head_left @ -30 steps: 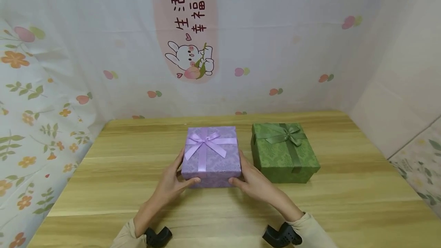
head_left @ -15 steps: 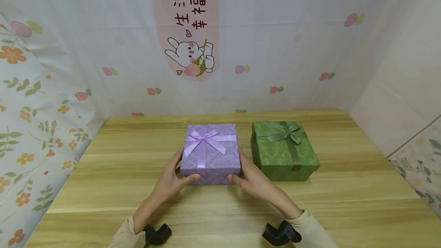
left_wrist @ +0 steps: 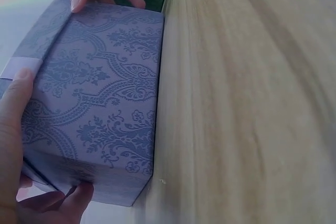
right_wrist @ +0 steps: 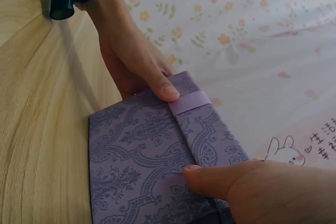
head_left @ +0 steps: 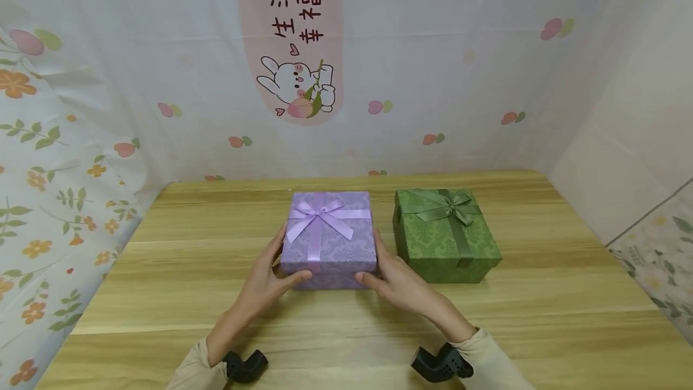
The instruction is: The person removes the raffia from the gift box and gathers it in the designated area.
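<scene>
Both hands grip a purple patterned box [head_left: 330, 242] from its two sides in the head view, its lid tied with a lilac ribbon bow. The left hand [head_left: 266, 278] has its thumb on the near face, fingers round the left side. On the right side, the right hand [head_left: 397, 275] holds it likewise, thumb on the near face. In the left wrist view the left thumb lies by the lid's edge on the box [left_wrist: 100, 87], with fingertips on its side. The right thumb presses the box front [right_wrist: 136, 156] in the right wrist view.
A green box [head_left: 452, 239] with a green bow stands just right of the purple one, beside the right hand. Both are on a wooden table [head_left: 189, 245]. A patterned cloth [head_left: 433, 77] hangs behind the table.
The hands keep their grip on the purple box. Boxes, table and cloth sit slightly higher in the head view than before; the purple box also appears slightly further left.
</scene>
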Demonstrator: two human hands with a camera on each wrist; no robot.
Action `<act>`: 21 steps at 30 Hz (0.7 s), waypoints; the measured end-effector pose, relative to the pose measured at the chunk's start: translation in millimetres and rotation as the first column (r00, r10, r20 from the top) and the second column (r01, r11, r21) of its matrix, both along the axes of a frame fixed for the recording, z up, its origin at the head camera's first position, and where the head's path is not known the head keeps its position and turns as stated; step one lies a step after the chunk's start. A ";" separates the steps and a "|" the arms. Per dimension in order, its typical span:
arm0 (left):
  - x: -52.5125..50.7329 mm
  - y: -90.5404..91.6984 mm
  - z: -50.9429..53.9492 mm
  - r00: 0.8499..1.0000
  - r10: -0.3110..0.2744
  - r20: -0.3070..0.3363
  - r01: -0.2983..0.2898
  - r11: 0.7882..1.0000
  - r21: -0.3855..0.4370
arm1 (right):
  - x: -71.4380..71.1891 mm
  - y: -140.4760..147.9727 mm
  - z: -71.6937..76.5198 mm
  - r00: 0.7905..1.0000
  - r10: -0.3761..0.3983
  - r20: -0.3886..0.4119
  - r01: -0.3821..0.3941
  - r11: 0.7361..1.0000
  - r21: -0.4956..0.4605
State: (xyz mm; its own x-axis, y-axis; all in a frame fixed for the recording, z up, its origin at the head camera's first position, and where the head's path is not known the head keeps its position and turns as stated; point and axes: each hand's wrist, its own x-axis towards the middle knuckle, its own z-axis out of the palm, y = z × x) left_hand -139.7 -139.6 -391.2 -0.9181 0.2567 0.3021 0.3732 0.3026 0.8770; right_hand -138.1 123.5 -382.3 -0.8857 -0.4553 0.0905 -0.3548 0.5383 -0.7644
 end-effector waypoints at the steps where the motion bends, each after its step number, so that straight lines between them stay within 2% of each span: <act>1: -0.2 0.4 0.6 1.000 0.001 -0.005 -0.001 1.000 -0.006 | -0.3 0.2 0.1 1.000 -0.001 -0.001 0.001 1.000 0.001; 4: -0.2 1.2 1.8 1.000 -0.003 -0.011 0.003 1.000 -0.006 | 0.0 0.5 1.2 1.000 -0.006 -0.008 0.006 1.000 0.005; 10: -0.2 2.9 0.8 0.999 0.015 -0.032 -0.016 1.000 -0.014 | 0.4 -1.7 3.2 0.996 -0.022 -0.085 0.024 0.999 0.028; 16: 1.2 3.7 2.5 0.998 0.031 -0.055 -0.032 0.999 -0.020 | 0.2 -1.4 4.9 0.992 -0.027 -0.123 0.030 0.999 0.022; 21: 3.8 4.6 9.2 0.993 0.046 -0.107 -0.054 0.996 -0.069 | -1.5 -2.0 6.2 0.974 0.009 -0.226 -0.006 1.000 0.013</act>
State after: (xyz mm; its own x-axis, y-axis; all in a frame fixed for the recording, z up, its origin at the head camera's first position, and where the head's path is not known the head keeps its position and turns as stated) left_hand -135.9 -135.1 -382.0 -0.8945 0.2358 0.3799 0.4449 0.3841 0.8091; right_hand -139.5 121.6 -376.1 -0.8397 -0.4639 0.2824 -0.5216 0.5439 -0.6573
